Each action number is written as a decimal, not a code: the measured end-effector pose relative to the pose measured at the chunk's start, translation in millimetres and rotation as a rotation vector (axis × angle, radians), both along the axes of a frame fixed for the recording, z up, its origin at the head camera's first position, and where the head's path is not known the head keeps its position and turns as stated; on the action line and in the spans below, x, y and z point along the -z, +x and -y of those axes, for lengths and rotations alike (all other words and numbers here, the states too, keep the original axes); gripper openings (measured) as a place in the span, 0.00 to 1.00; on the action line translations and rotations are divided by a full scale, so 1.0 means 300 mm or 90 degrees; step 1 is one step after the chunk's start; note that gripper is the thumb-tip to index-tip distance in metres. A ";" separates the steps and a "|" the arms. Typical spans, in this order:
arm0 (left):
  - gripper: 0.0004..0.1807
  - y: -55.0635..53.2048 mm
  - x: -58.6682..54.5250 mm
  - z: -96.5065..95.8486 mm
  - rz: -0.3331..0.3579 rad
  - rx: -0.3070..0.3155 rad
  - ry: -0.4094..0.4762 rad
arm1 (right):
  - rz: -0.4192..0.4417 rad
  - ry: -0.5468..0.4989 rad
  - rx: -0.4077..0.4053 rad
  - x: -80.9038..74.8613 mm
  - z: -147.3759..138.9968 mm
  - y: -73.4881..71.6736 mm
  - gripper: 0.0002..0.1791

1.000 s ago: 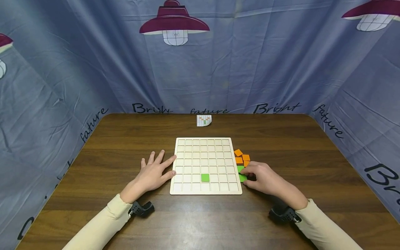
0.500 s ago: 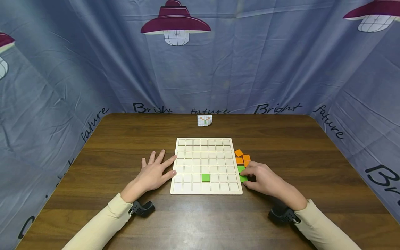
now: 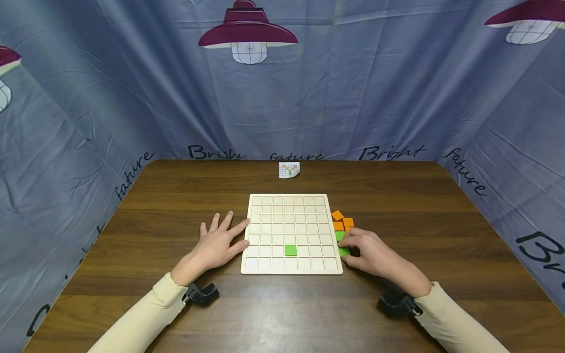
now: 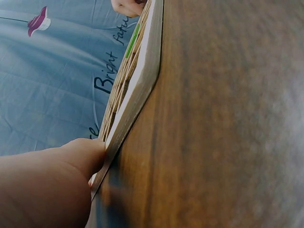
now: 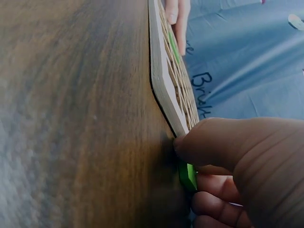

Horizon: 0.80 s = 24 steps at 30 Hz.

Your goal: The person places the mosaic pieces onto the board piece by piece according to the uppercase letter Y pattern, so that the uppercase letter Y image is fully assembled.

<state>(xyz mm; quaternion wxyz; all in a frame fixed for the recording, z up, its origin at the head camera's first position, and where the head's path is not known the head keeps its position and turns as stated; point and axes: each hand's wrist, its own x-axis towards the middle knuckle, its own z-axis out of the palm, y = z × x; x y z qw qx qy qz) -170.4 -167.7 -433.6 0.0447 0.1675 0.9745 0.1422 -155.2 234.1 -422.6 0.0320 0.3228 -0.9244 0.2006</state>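
Note:
A pale square grid board (image 3: pixel 289 220) lies flat on the table, with one green square tile (image 3: pixel 290 250) in a cell of a lower row. Spread out at the board's left edge, my left hand (image 3: pixel 214 247) touches the rim with thumb and index finger; its thumb (image 4: pixel 85 154) shows against the rim in the left wrist view. My right hand (image 3: pixel 371 250), at the right edge, pinches a loose green tile (image 5: pixel 188 177) beside the board, partly covered by the fingers. Another green tile (image 3: pixel 339 236) lies just beyond it, partly hidden.
Several orange tiles (image 3: pixel 338 226) lie loosely along the board's right side, beyond the right hand. A small printed card with a grid pattern (image 3: pixel 289 170) stands at the table's far edge. Blue curtains (image 3: pixel 282 108) hang behind the wooden table (image 3: pixel 282 314).
My right hand has shifted very slightly toward the board, its thumb now closer to the rim. The left hand has stayed in place.

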 end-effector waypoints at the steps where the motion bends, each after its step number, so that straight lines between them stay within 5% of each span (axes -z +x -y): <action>1: 0.32 0.000 0.000 0.000 0.000 0.000 0.000 | -0.002 0.000 -0.002 0.000 0.000 -0.001 0.12; 24: 0.32 -0.001 0.003 0.000 0.000 -0.003 -0.003 | -0.023 -0.007 -0.005 0.006 -0.003 0.000 0.11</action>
